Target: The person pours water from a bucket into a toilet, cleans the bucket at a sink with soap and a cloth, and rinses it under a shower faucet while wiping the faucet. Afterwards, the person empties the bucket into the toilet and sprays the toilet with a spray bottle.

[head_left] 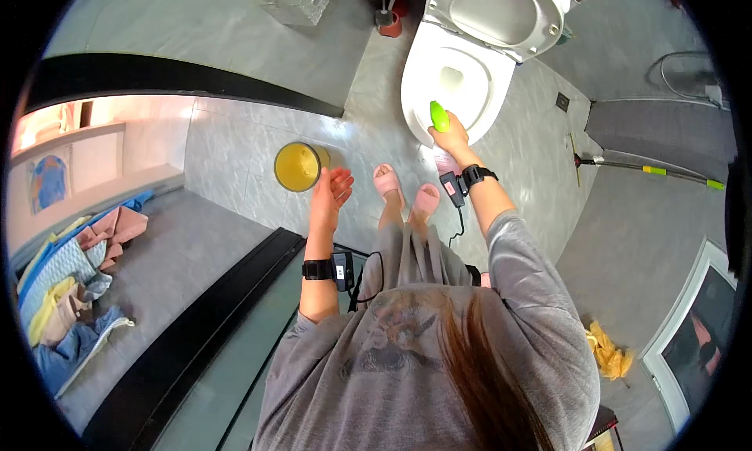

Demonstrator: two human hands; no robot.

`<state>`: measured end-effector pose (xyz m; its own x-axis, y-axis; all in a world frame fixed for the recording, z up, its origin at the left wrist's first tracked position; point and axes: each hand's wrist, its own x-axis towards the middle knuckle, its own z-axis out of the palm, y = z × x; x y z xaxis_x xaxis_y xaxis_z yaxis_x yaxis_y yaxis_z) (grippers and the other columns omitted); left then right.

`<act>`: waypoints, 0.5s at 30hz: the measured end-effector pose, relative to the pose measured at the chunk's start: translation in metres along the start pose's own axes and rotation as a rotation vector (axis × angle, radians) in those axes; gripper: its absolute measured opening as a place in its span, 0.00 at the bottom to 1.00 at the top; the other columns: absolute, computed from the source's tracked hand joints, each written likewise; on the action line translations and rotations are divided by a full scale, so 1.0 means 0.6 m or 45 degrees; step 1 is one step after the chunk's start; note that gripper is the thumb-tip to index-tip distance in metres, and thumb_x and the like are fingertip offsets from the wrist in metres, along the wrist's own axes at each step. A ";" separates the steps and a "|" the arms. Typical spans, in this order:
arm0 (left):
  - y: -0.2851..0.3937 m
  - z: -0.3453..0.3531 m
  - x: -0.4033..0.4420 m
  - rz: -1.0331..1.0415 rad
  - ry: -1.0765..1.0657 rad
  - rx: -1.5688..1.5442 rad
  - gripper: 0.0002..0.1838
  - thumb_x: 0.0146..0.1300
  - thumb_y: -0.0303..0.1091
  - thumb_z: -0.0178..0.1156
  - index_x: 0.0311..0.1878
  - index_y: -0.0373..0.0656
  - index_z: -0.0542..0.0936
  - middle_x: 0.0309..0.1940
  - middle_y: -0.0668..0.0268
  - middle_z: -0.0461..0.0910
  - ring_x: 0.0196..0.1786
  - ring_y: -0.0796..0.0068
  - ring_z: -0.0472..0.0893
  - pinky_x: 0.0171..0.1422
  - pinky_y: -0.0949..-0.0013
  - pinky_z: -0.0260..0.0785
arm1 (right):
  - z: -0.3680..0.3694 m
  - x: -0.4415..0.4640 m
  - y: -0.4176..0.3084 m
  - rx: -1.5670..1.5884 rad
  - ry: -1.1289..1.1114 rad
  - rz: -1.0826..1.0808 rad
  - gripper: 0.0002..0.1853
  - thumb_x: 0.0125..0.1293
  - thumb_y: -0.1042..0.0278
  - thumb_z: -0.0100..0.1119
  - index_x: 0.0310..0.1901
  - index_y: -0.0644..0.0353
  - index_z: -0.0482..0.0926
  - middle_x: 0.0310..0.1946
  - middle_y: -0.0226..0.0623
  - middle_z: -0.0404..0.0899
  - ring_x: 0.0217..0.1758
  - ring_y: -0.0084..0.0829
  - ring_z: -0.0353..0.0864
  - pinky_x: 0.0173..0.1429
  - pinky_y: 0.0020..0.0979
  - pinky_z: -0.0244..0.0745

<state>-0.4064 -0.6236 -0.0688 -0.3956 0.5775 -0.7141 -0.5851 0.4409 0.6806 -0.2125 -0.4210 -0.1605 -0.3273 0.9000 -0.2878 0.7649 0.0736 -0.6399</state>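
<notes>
In the head view, my right hand is closed around a bright green bottle neck that points over the front of the white toilet bowl. A pinkish piece shows below that hand; whether it belongs to the bottle I cannot tell. The toilet's seat and lid stand raised. My left hand holds nothing, its fingers apart, just beside a round bin with a yellow inside. Each wrist wears a black strap with a small device.
A toilet brush in a red holder stands left of the toilet. A long-handled tool leans at the right. Folded clothes lie at far left, near a black door frame. A yellow plastic bag sits at lower right.
</notes>
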 end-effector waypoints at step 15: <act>0.010 0.005 0.021 -0.028 -0.037 -0.005 0.26 0.62 0.53 0.35 0.49 0.38 0.65 0.46 0.61 0.71 0.49 0.69 0.71 0.51 0.69 0.62 | -0.081 0.067 0.024 0.200 0.249 0.304 0.23 0.41 0.60 0.59 0.40 0.63 0.70 0.35 0.47 0.74 0.40 0.45 0.73 0.45 0.36 0.67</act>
<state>-0.4130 -0.6117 -0.0735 -0.3617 0.5875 -0.7239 -0.5964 0.4511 0.6640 -0.1876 -0.3628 -0.1468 -0.0253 0.9504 -0.3101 0.7077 -0.2021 -0.6770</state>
